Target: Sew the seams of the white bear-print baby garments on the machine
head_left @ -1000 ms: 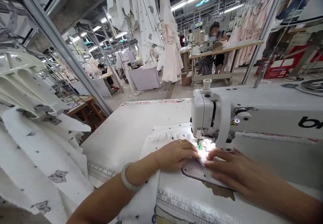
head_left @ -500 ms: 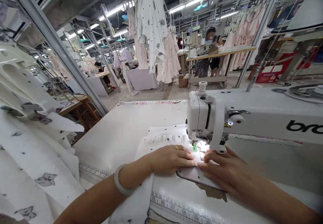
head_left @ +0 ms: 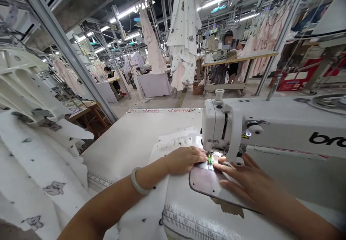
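Note:
A white sewing machine (head_left: 216, 124) stands at the right, its lamp lighting a green presser foot (head_left: 210, 158) above the metal plate (head_left: 205, 180). White fabric with dark spots (head_left: 173, 144) lies left of and behind the foot, gathered along one edge. My left hand (head_left: 186, 159) rests flat on this fabric, fingers stretched toward the left of the foot. My right hand (head_left: 243, 177) lies palm down right of the foot, fingers spread, with fingertips close to the needle area. Whatever lies under the right fingers is mostly hidden.
Printed fabric (head_left: 24, 160) hangs from a white clamp holder (head_left: 21, 74) at the left. A measuring tape (head_left: 189, 223) runs along the table's (head_left: 119, 139) near side. Beyond, garments (head_left: 185, 27) hang overhead, and a person (head_left: 229, 47) sits at another machine.
Both hands have slid forward, away from me, alongside the presser foot. More of the metal plate shows. The view has shifted slightly, and the hanging spotted garment appears farther right.

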Demonstrator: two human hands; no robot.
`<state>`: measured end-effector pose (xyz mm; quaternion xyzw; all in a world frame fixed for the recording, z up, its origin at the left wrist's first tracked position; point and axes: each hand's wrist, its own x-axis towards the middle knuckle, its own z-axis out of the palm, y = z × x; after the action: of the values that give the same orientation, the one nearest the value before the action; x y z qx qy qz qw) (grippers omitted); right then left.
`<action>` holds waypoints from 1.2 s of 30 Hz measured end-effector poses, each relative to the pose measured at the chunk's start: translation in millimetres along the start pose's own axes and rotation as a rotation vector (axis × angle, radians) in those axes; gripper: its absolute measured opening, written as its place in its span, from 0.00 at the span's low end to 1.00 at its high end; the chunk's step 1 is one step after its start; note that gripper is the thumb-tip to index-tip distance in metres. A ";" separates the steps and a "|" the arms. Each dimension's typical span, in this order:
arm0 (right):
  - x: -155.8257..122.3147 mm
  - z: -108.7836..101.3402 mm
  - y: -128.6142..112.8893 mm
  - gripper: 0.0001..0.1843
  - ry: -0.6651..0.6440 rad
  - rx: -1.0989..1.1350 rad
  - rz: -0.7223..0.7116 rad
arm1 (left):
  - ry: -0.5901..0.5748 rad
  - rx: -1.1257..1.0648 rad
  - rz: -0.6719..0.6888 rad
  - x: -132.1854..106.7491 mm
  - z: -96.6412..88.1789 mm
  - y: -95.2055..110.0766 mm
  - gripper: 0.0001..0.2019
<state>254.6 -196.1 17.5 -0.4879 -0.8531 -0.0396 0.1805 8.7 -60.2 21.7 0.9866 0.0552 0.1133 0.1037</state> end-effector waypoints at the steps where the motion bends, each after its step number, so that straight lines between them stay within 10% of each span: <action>1: -0.2 0.0 0.7 0.21 -0.007 0.001 0.007 | 0.006 0.002 0.000 -0.3 0.0 -0.1 0.21; 14: -2.1 7.1 8.6 0.20 -0.080 0.034 0.024 | 0.037 0.029 0.028 -0.5 0.4 0.9 0.19; 25: -2.0 6.4 10.0 0.23 -0.031 0.070 0.085 | -0.016 0.204 -0.446 -14.4 -54.5 -80.6 0.20; 29: 0.0 6.0 7.4 0.20 -0.043 0.104 0.059 | 0.027 0.232 -0.593 -25.2 -61.3 -44.4 0.16; 36: 0.2 5.5 -10.1 0.18 0.015 0.184 0.049 | -0.171 -0.128 -0.409 -16.4 -39.2 63.3 0.13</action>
<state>244.4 -199.9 13.5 -0.4899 -0.8395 0.0396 0.2316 -11.0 -116.4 69.4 0.9523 0.2375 0.0091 0.1913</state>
